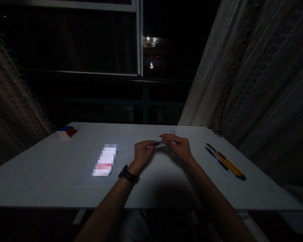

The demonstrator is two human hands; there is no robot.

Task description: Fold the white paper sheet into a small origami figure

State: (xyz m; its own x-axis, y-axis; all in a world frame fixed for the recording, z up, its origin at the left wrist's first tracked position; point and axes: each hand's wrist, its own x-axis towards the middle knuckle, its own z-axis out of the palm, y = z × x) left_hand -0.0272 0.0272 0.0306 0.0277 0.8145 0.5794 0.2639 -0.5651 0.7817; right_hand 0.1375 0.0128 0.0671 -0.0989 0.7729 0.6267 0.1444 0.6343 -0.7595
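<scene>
Over the middle of the white table [164, 188], my left hand [142, 154] and my right hand [179, 147] meet at a small, thin pale piece of paper [159, 143]. Its left end is pinched between the left thumb and fingers. The right fingers close on the opposite end, partly hiding it. A black watch [128, 175] is on my left wrist. Dim light blurs the paper's details.
Left of my hands, a phone [106, 160] with a lit, blurred screen lies on a pale sheet [83, 179]. A puzzle cube [66, 131] sits at the back left. To the right lie a yellow utility knife [231, 164] and a black pen [218, 159]. Small scraps [172, 131] lie behind my right hand.
</scene>
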